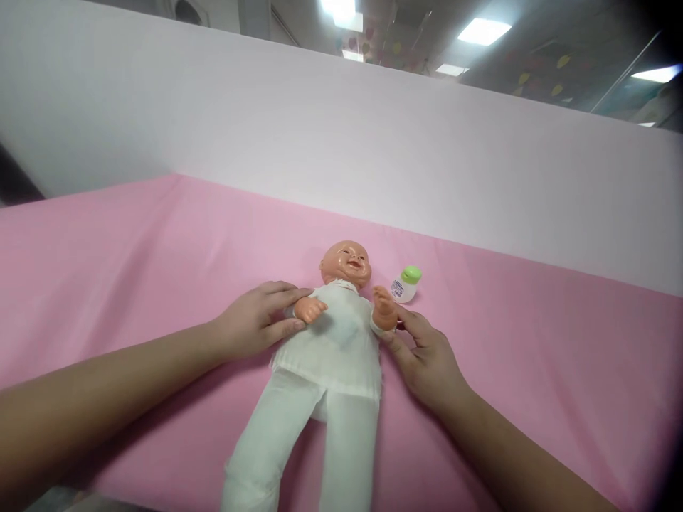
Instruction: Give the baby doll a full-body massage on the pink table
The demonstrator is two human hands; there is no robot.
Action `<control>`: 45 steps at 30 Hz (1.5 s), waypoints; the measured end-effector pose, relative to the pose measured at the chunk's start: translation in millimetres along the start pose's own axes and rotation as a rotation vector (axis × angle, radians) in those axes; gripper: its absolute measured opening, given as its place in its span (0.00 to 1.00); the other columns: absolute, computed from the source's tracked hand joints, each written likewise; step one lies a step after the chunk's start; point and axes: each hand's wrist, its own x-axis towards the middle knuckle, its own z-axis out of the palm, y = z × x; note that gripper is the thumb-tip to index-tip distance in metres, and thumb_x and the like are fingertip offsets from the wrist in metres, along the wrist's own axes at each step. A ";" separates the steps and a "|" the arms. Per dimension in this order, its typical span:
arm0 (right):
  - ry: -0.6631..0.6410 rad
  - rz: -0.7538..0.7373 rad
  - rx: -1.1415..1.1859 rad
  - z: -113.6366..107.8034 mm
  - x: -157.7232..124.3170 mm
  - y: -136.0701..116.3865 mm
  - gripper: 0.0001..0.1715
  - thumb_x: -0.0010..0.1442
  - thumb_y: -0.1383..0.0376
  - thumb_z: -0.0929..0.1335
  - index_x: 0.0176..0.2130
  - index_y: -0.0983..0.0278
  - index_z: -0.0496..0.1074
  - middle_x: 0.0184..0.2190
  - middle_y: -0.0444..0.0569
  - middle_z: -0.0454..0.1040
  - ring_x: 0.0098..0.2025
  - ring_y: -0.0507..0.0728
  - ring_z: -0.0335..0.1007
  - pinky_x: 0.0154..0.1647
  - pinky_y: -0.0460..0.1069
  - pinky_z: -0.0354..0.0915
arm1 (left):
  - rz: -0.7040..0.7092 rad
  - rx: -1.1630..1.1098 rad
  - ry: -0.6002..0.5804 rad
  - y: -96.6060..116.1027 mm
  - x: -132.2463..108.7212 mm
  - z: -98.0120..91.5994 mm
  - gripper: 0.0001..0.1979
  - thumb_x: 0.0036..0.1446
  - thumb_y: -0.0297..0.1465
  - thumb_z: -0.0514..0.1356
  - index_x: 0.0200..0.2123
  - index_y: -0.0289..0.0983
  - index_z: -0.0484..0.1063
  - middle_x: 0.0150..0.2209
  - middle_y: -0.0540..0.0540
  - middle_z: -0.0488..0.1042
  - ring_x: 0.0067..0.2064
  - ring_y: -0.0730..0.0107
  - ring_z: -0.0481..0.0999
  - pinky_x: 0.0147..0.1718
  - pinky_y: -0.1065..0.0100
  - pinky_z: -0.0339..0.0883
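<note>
A baby doll point(334, 341) in white clothes lies on its back on the pink sheet point(133, 256), head away from me. My left hand point(256, 320) rests against the doll's arm on the left, fingers stretched out and touching its sleeve and small hand. My right hand point(424, 355) touches the doll's other arm at the wrist, with thumb and fingers lightly around the cuff. A small white bottle with a green cap point(405, 283) lies on the sheet just beyond my right hand, beside the doll's head.
A pale pink partition wall point(373, 142) stands behind the sheet-covered surface. Ceiling lights and coloured decorations show above it. The surface's front edge runs near the bottom left corner.
</note>
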 end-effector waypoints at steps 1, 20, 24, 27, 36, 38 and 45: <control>-0.028 -0.056 -0.054 0.7 0.1 -0.9 0.27 0.71 0.54 0.66 0.67 0.48 0.65 0.59 0.47 0.75 0.61 0.66 0.70 0.61 0.64 0.69 | 0.022 0.033 0.001 -0.3 -0.6 1.0 0.27 0.66 0.41 0.60 0.67 0.47 0.68 0.61 0.43 0.73 0.60 0.54 0.73 0.59 0.59 0.66; 0.280 0.343 0.496 -26.2 16.4 35.8 0.33 0.60 0.50 0.75 0.60 0.57 0.69 0.48 0.50 0.80 0.48 0.62 0.78 0.51 0.57 0.75 | -0.498 -0.342 0.208 -25.2 3.9 -11.7 0.22 0.61 0.51 0.61 0.46 0.39 0.76 0.40 0.45 0.80 0.42 0.56 0.78 0.42 0.61 0.70; 0.315 0.546 0.708 -31.4 21.6 58.8 0.31 0.59 0.50 0.75 0.57 0.57 0.69 0.39 0.47 0.77 0.37 0.57 0.76 0.34 0.50 0.76 | -0.645 -0.500 0.262 -39.7 5.1 -11.8 0.16 0.58 0.46 0.65 0.38 0.38 0.78 0.35 0.46 0.79 0.36 0.60 0.77 0.38 0.63 0.68; 0.174 0.650 0.647 -33.3 23.0 69.0 0.24 0.56 0.53 0.78 0.47 0.60 0.72 0.31 0.44 0.73 0.29 0.53 0.70 0.24 0.45 0.70 | -0.680 -0.574 0.273 -46.0 5.9 -10.8 0.13 0.56 0.42 0.66 0.34 0.38 0.77 0.30 0.47 0.76 0.32 0.63 0.74 0.36 0.64 0.67; 0.277 0.491 0.387 -35.2 21.1 52.3 0.35 0.58 0.49 0.76 0.58 0.61 0.71 0.39 0.51 0.80 0.34 0.58 0.77 0.28 0.49 0.74 | -0.548 -0.391 0.231 -35.3 2.8 -12.9 0.19 0.59 0.47 0.65 0.46 0.39 0.78 0.41 0.45 0.81 0.42 0.55 0.80 0.41 0.61 0.71; 0.317 0.370 0.338 -31.6 15.8 39.4 0.37 0.58 0.50 0.76 0.61 0.60 0.68 0.47 0.53 0.81 0.43 0.62 0.80 0.38 0.53 0.78 | -0.417 -0.338 0.211 -24.4 1.5 -14.3 0.17 0.62 0.45 0.64 0.48 0.40 0.77 0.43 0.46 0.81 0.44 0.56 0.80 0.42 0.62 0.72; -0.041 -0.285 -0.055 -13.5 -5.6 -11.3 0.19 0.62 0.65 0.75 0.53 0.55 0.76 0.49 0.49 0.81 0.51 0.61 0.78 0.53 0.59 0.76 | 0.197 -0.018 0.033 -1.0 -2.2 -10.3 0.23 0.64 0.29 0.60 0.62 0.44 0.72 0.57 0.42 0.75 0.56 0.58 0.75 0.56 0.60 0.70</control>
